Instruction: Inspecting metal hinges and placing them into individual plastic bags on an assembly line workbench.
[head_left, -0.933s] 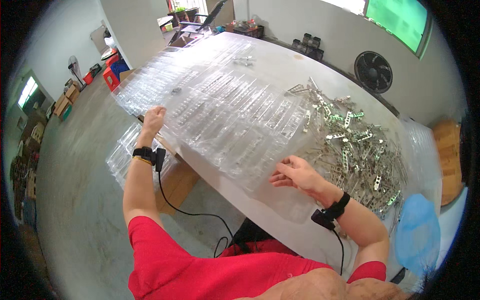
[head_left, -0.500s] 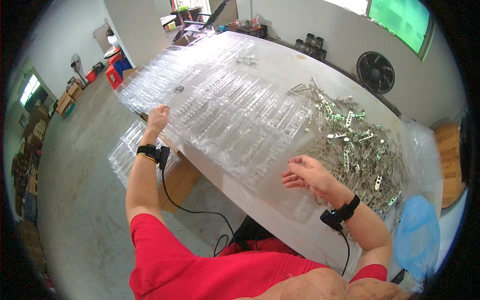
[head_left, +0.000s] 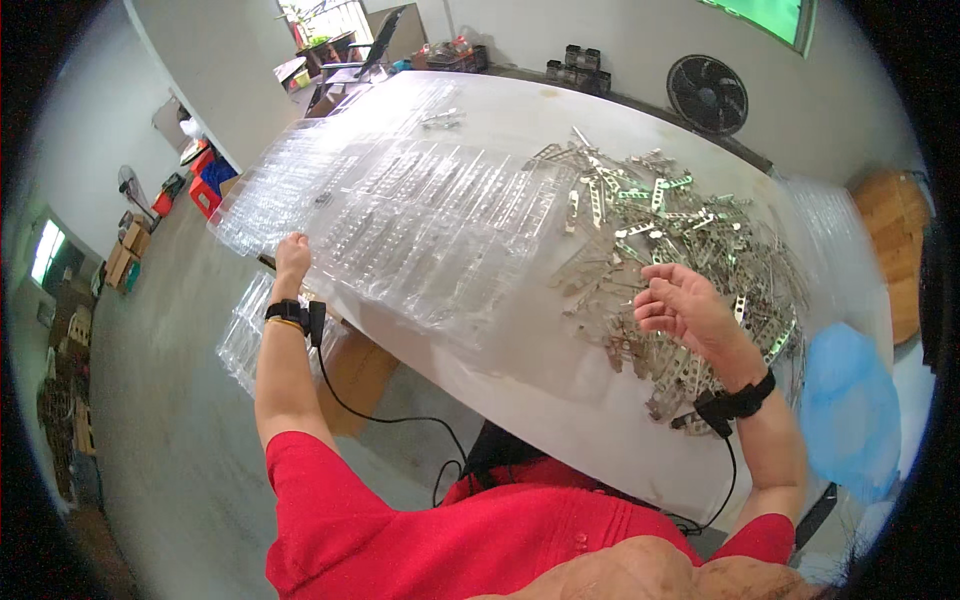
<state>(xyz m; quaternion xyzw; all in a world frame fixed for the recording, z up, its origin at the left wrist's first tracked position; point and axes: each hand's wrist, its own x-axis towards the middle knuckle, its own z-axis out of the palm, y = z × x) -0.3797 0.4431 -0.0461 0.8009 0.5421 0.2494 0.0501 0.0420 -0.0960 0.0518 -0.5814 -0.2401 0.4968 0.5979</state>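
Head view: left hand (head_left: 293, 262) at a clear plastic tray (head_left: 420, 245), right hand (head_left: 684, 308) over metal strips (head_left: 715, 228).
The tray lies on the pale table (head_left: 540, 400), left of the heaped strips. Left fingers curl narrowly at its edge; right fingers bend loosely, nearly together. I cannot tell whether either grips anything.

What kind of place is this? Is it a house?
It looks more like a small workshop or packing room, though I can't be sure. There's a big white table with a heap of metal pieces beside clear plastic trays.
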